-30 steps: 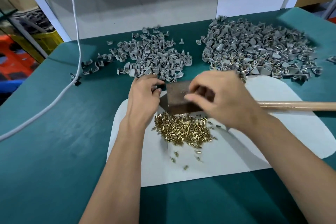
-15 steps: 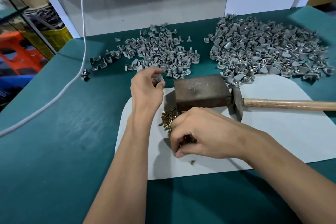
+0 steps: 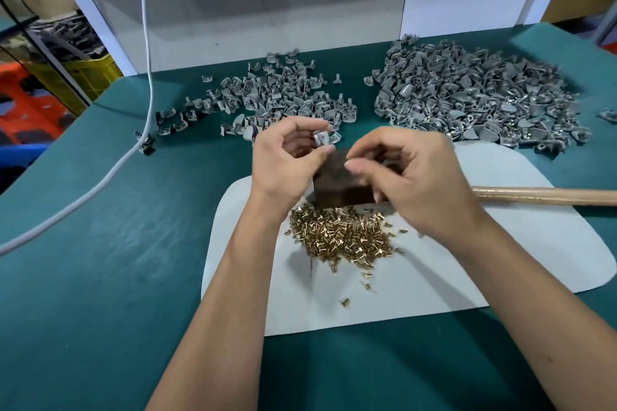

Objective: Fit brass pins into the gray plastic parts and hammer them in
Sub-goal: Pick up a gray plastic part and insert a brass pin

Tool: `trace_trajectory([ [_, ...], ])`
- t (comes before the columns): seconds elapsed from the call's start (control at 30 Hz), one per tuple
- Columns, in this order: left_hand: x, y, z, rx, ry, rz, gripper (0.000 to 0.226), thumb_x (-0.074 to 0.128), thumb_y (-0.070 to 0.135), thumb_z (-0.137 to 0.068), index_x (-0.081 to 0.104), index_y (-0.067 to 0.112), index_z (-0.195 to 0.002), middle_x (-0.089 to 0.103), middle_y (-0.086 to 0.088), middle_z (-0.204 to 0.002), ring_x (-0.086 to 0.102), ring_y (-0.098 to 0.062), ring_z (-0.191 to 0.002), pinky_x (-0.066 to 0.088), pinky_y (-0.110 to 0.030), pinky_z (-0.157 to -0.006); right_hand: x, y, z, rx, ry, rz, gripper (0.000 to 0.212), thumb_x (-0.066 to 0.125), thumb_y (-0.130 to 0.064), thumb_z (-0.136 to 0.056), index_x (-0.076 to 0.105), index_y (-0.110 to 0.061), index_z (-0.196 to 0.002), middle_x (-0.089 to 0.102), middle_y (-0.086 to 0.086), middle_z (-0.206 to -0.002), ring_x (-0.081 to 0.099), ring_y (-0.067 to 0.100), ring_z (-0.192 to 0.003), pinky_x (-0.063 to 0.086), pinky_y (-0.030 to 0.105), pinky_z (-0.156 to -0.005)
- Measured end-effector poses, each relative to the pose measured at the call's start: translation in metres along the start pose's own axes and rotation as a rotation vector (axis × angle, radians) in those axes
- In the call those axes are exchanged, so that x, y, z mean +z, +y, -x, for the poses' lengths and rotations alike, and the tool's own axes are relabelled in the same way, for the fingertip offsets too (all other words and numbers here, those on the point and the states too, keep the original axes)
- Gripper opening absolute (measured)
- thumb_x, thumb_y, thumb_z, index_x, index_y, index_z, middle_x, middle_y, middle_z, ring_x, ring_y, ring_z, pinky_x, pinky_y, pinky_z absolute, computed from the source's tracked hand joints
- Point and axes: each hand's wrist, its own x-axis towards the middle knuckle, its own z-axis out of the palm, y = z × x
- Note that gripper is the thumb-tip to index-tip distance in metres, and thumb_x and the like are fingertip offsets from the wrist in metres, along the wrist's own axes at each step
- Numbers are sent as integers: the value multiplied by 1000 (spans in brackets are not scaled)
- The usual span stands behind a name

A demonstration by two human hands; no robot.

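Observation:
My left hand (image 3: 287, 160) pinches a small gray plastic part (image 3: 321, 137) between thumb and fingers, held above the dark metal block (image 3: 337, 183). My right hand (image 3: 410, 177) hovers just right of it, thumb and forefinger pressed together as if on a brass pin, though the pin itself is too small to see. A heap of brass pins (image 3: 340, 237) lies on the white mat (image 3: 500, 260) just below the block. The hammer's wooden handle (image 3: 547, 196) runs off to the right; its head is hidden behind my right hand.
Two heaps of gray plastic parts lie on the green table: a smaller one (image 3: 280, 100) at the back centre, a larger one (image 3: 477, 97) at the back right. A white cable (image 3: 147, 53) hangs down at the left. A few loose pins (image 3: 345, 302) lie on the mat's near side.
My right hand rose from the pin heap to the part held in my left hand, fingertips pinched together. The left hand lifted slightly with the gray part.

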Motion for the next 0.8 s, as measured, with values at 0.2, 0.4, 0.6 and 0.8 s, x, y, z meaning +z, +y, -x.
trace_trajectory([
  [0.2, 11, 10, 6, 67, -151, 39, 44, 81, -8, -79, 72, 19, -112, 77, -6, -107, 75, -21, -98, 60, -40, -92, -9, 16, -4, 38, 140, 104, 20, 68, -4, -92, 78, -16, -104, 72, -11, -79, 69, 10, -63, 56, 23, -66],
  [0.4, 18, 14, 9, 76, -156, -20, 34, 88, -2, -74, 73, 8, -103, 77, -5, -99, 75, -26, -88, 63, -43, -81, -9, 13, -6, 33, 199, 219, 19, 74, -4, -87, 68, -16, -101, 70, -9, -85, 70, 5, -79, 59, 27, -77],
  [0.6, 24, 15, 11, 104, -205, -42, 37, 86, -7, -73, 78, 12, -104, 74, -4, -98, 73, -14, -82, 61, -27, -77, -9, 12, -5, 53, 176, 226, 35, 74, -3, -86, 50, -20, -105, 73, -13, -82, 70, 5, -82, 58, 30, -78],
  [0.8, 25, 17, 11, 110, -209, -32, 38, 86, -7, -72, 78, 8, -106, 74, -6, -96, 75, -22, -85, 63, -37, -82, -9, 13, -5, 64, 199, 214, 38, 78, -4, -83, 46, -15, -103, 75, -8, -78, 72, 6, -77, 60, 40, -76],
])
